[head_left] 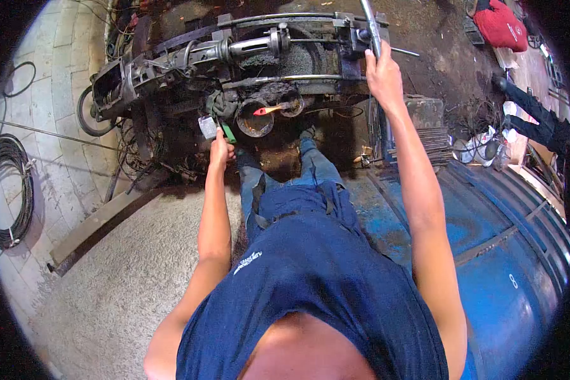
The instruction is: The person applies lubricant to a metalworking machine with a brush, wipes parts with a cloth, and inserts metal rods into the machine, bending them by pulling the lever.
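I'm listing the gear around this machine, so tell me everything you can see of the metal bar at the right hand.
The metal bar is slim, silvery and apparently round, with bright highlights along its length. It leans a little to the picture's left toward its upper end, which runs out of the top edge. Its lower part meets the right hand, whose fingers grip it. Whether it is fixed to anything cannot be told.

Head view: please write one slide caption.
Right hand grips a metal bar at the machine; left hand holds a flat, pale item.
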Motion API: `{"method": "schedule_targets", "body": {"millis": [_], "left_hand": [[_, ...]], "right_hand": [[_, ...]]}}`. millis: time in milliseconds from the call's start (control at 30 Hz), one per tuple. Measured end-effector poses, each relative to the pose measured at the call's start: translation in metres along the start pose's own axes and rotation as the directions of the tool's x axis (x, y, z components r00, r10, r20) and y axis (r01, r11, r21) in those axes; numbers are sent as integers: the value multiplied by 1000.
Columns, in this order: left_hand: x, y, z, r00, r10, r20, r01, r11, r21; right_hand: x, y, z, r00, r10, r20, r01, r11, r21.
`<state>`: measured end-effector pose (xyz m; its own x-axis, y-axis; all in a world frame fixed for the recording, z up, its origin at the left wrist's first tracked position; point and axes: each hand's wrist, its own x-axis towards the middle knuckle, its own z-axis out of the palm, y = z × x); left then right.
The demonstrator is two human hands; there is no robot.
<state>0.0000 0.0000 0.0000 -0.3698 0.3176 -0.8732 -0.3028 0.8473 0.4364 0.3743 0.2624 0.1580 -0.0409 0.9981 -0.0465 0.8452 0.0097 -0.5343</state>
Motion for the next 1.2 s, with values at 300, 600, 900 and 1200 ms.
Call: {"method": "schedule_targets", "body": {"millis": [300,600,900,1200], "left_hand": [[-10,19,-1,996,39,-80,-1,902,431],[-22,1,26,997,70,-25,-67,993,101],[-18,5,27,998,2,-68,2,998,61],[-29,37,23,944,281,-171,-48,632,773]], "right_hand": [[-2,5,-6,999,34,9,-34,999,26],[0,3,-6,998,61,23,-62,997,44],[0,7,-4,999,32,12,-33,997,76],[1,2,-7,995,92,49,-94,995,41]]}}
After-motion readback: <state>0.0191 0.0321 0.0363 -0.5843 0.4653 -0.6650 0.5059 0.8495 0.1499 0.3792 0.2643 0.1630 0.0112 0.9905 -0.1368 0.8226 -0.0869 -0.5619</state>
